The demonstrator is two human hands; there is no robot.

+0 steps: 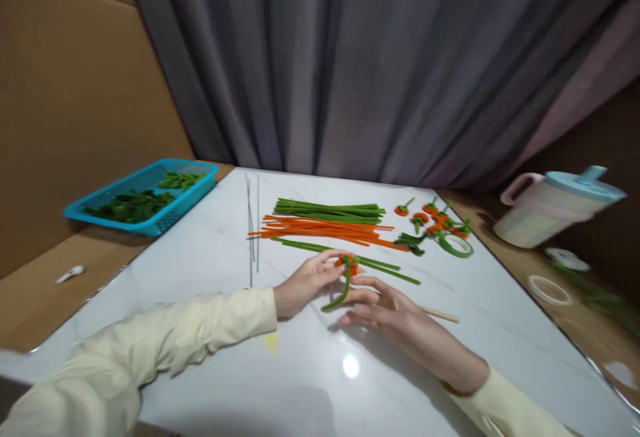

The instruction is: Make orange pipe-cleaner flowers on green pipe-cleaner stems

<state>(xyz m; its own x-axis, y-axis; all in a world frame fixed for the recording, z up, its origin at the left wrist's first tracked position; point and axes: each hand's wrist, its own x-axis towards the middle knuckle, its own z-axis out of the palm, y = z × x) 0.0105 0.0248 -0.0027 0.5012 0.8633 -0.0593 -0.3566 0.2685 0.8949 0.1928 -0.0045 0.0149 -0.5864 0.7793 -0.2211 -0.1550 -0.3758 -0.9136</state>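
The small orange-and-green piece is just on the near side of the orange bundle, raised between the two hands. The left hand is closed in a fingertip pinch on its head. The right hand is loosely open, its fingers parted and half curled beside the green strip that hangs from the piece; whether they touch it, I cannot tell.

The likeliest trouble is a slip: the pinch covers little of the head, so a sharp tug on the strip could turn the piece or pull it out of the fingertips. Pressing too hard could flatten the head instead, since it looks soft. The strip is already curved, and a careless bend might kink it or work it loose at the join.

The loose green stems, on the near side of the orange bundle, pass close behind the fingers, so a sweeping knuckle could scatter them. Also nearer than the orange bundle, and to its right, the pale stick runs beside the right wrist, where a lowered forearm might roll it across the surface.
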